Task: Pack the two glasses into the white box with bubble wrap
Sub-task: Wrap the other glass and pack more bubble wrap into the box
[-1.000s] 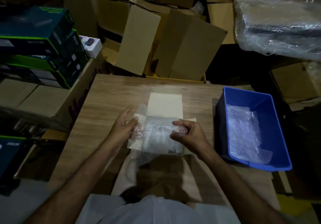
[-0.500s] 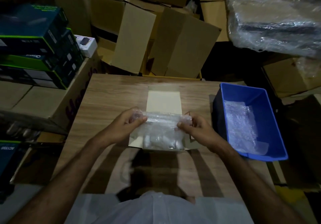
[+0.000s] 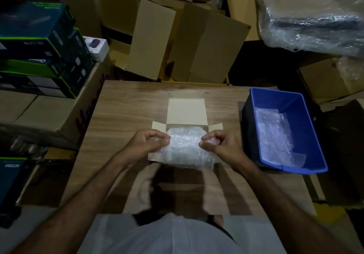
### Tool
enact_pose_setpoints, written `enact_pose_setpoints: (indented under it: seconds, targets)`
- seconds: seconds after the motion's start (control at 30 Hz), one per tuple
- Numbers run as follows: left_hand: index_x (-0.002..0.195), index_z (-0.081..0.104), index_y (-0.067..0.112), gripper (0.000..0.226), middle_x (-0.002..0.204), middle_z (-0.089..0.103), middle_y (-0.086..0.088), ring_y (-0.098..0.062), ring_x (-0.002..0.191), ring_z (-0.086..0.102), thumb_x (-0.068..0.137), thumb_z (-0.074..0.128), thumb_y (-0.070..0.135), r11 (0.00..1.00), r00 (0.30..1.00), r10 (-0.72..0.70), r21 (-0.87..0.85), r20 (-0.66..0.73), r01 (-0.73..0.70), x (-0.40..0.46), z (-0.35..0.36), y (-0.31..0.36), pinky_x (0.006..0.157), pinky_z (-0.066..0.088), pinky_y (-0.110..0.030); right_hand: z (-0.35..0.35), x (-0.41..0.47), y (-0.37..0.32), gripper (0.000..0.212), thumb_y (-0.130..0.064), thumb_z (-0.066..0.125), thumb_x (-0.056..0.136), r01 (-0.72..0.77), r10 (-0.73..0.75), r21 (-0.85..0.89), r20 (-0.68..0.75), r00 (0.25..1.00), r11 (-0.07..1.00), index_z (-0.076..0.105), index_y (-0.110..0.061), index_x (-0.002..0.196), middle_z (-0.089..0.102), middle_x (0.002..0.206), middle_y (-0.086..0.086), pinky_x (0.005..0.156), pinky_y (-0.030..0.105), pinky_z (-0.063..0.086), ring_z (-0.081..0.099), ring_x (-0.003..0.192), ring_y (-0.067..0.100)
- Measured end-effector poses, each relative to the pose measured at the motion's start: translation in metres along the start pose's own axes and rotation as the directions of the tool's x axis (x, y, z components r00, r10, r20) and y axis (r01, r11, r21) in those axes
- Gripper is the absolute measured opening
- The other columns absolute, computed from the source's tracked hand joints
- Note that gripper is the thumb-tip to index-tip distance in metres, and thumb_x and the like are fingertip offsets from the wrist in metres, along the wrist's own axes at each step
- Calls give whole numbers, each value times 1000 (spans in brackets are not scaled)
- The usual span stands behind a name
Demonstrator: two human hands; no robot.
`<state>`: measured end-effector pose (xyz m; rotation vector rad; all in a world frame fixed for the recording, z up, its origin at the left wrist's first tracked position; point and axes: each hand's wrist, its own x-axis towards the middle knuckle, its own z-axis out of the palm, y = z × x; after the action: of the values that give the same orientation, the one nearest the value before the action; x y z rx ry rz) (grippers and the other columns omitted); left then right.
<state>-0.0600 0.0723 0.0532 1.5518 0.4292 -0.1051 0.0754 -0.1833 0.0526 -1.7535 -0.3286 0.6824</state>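
The white box (image 3: 186, 111) lies open on the wooden table (image 3: 126, 111), its lid flap pointing away from me and side flaps spread. A sheet of bubble wrap (image 3: 185, 151) covers the box's inside and hangs over its near edge. My left hand (image 3: 146, 142) pinches the sheet's left edge. Its right edge is pinched by my right hand (image 3: 218, 145). The glasses are hidden under the wrap; I cannot make them out.
A blue plastic bin (image 3: 307, 135) holding more bubble wrap (image 3: 273, 133) stands at the table's right edge. Brown cartons (image 3: 189, 40) crowd behind the table. Stacked dark product boxes (image 3: 37, 48) sit on cartons to the left. A plastic-wrapped bundle (image 3: 311, 13) is at the upper right.
Both hands brought the bubble wrap's held edge down over the box, so the sheet now lies flatter across the opening and over its near edge.
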Motion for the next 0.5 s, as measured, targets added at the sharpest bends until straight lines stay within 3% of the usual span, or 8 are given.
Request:
enact_pose_setpoints:
  seconds: [0.03, 0.1, 0.17, 0.23, 0.3, 0.37, 0.43, 0.5]
  targets:
    - [108, 72, 9, 43, 104, 75, -4, -18, 93, 70, 73, 89, 27, 997, 998, 44, 63, -37, -42, 2, 2, -4, 77, 59, -31, -1, 0, 3, 31, -6, 83, 81, 28, -28, -39, -3, 1000, 999, 67, -7, 108, 73, 98, 8, 69, 32, 61, 71, 85, 19]
    - [116, 63, 17, 46, 94, 66, -4, -13, 79, 66, 78, 83, 1, 985, 994, 101, 145, -43, -93, 7, 5, -11, 67, 57, -30, 0, -2, 5, 40, -5, 78, 86, 37, -35, -40, 41, 999, 999, 58, -16, 119, 69, 106, 9, 65, 39, 63, 74, 84, 21]
    - [109, 64, 27, 41, 91, 60, -2, -11, 73, 62, 81, 79, 0, 924, 983, 183, 346, -17, -166, 13, 6, -13, 63, 56, -32, 2, -1, 10, 26, -8, 70, 93, 101, -91, -152, 67, 994, 983, 63, -20, 114, 65, 108, 7, 59, 33, 60, 73, 77, 20]
    - [90, 70, 25, 27, 88, 60, -2, -13, 76, 63, 80, 69, -1, 781, 951, 305, 562, 41, -274, 21, 9, -16, 70, 54, -33, 5, 2, 18, 15, -8, 66, 94, 156, -148, -273, 50, 988, 949, 71, -22, 97, 62, 107, 4, 58, 32, 59, 68, 79, 20]
    - [81, 73, 21, 27, 88, 57, -2, -12, 81, 60, 78, 62, -4, 668, 934, 352, 680, 67, -301, 26, 16, -19, 72, 49, -27, 6, 6, 26, 22, -6, 65, 89, 157, -157, -379, 32, 987, 912, 75, -26, 87, 60, 107, 1, 72, 33, 61, 65, 93, 16]
    - [84, 75, 18, 27, 92, 54, 1, -9, 83, 57, 81, 61, -6, 592, 937, 341, 757, 76, -277, 30, 22, -23, 73, 47, -21, 5, 9, 28, 16, -13, 65, 84, 139, -123, -478, 65, 990, 867, 77, -25, 86, 63, 109, -2, 86, 30, 58, 62, 102, 9]
    - [90, 76, 17, 26, 97, 52, 6, -5, 82, 55, 83, 60, -3, 532, 946, 309, 808, 93, -253, 33, 26, -29, 74, 47, -19, 3, 12, 28, 12, -22, 63, 80, 151, -106, -576, 110, 988, 804, 71, -14, 80, 69, 96, 9, 78, 38, 59, 67, 89, 18]
    - [97, 76, 16, 25, 98, 50, 8, -6, 82, 54, 84, 60, 1, 485, 962, 245, 844, 119, -228, 34, 30, -33, 74, 46, -20, 3, 17, 32, 21, -18, 61, 82, 207, -117, -639, 181, 977, 741, 62, 1, 72, 67, 76, 18, 65, 44, 56, 64, 69, 30]
